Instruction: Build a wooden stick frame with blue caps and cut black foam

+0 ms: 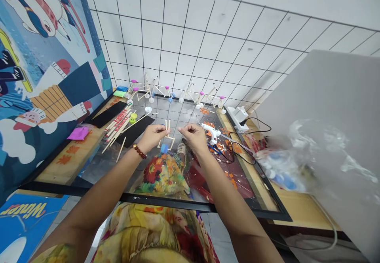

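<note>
My left hand, with a beaded bracelet at the wrist, pinches a small frame of pale wooden sticks over the middle of the glass-topped table. A blue block sits at the frame's lower end. Just to the right, my right hand has its thumb and fingertips pressed together; whatever is between them is too small to make out. A white glue gun lies right beside my right hand.
Several stick models stand along the back edge. Loose sticks and a yellow-green tub lie at left. At right are a power strip, black cables and plastic bags.
</note>
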`<state>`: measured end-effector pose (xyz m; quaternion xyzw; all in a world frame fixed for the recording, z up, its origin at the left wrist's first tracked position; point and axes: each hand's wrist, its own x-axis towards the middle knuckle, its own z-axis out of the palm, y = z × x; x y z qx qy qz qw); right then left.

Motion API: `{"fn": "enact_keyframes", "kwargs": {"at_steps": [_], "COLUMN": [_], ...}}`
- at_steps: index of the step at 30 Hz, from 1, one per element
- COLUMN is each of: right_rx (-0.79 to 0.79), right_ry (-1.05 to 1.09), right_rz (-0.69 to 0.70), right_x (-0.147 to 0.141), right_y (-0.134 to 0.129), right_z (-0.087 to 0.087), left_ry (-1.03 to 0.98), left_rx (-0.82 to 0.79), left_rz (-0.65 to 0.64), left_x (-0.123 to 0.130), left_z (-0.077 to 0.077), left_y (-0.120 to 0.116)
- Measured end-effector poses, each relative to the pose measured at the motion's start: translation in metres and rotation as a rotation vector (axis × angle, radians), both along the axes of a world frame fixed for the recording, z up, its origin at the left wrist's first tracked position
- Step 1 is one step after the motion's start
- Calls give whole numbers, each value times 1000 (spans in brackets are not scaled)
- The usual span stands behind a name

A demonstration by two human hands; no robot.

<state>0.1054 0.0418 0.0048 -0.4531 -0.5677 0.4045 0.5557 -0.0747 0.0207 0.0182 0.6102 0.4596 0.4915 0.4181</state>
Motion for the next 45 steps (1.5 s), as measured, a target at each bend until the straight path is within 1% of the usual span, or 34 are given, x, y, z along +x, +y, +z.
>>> {"fn": "enact_keyframes", "kwargs": {"at_steps": [2,4,9,12,15,17,20,23,27,31,33,34,35,37,38,40,41,43,45], "right_rx": [-24,-10,123,170,196,165,66,-14,-30,-32,-30,-26,-20,-7,-2,4,3,3,6], "right_ry": [-26,-73,-149,-214,-218,-157,-45,43,106,82,44,29,16,-5,-13,-21,-22,-20,-16], "right_rz": [32,89,220,235,207,180,141,123,120,195,235,242,242,232,223,204,196,189,191], "right_x": [3,5,0,-11,-20,-23,-23,-20,-18,-17,-16,-15,-15,-12,-11,-10,-10,-10,-11], "right_y": [0,-1,-5,-4,-1,0,0,-3,-7,-9,-10,-11,-11,-11,-11,-11,-11,-11,-12], "right_z": [-3,-4,10,18,17,13,8,6,7,5,5,5,5,7,8,9,9,10,9], "left_ry": [-3,2,24,24,6,43,204,326,337,257,205,156,81,-136,-252,-422,-468,-496,-434], "left_rx": [0,9,33,26,1,-35,-70,12,67,107,87,61,26,-70,-128,-241,-262,-249,-205], "left_rz": [-8,-20,-40,-65,-75,-45,64,149,191,164,132,92,39,-70,-96,-66,-34,34,62], "left_x": [0,0,2,3,3,1,2,9,20,23,23,23,22,20,17,9,5,-2,-4], "left_z": [-1,-1,-1,-4,-8,-12,-18,-26,-34,-40,-41,-41,-40,-37,-35,-29,-27,-24,-25], "left_y": [0,-1,-2,-1,-2,-4,-13,-21,-23,-18,-17,-16,-15,-13,-11,-6,-3,1,1]}}
